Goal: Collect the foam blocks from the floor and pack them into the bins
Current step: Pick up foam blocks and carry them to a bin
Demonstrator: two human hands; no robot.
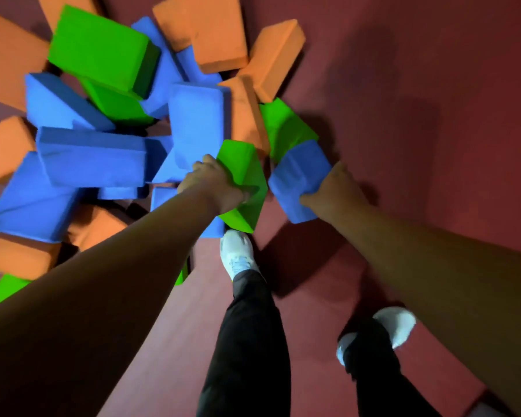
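At the near edge of a heap of orange, green and blue foam blocks [94, 158] on the dark red padded floor [418, 100], the person is reaching down with both arms. The left hand [214, 185] is gripping a green rectangular foam block [248, 173], its fingers wrapping one long side. The right hand [336, 188] is clutching a blue rectangular foam block [298, 179] by its end. Both blocks are sitting at the heap's edge, just ahead of a white shoe [236, 254]. This is looking like the pick-up step, with most blocks lying uncollected. No bin is showing, so the next move is calling for lifting both blocks clear and carrying them to one.
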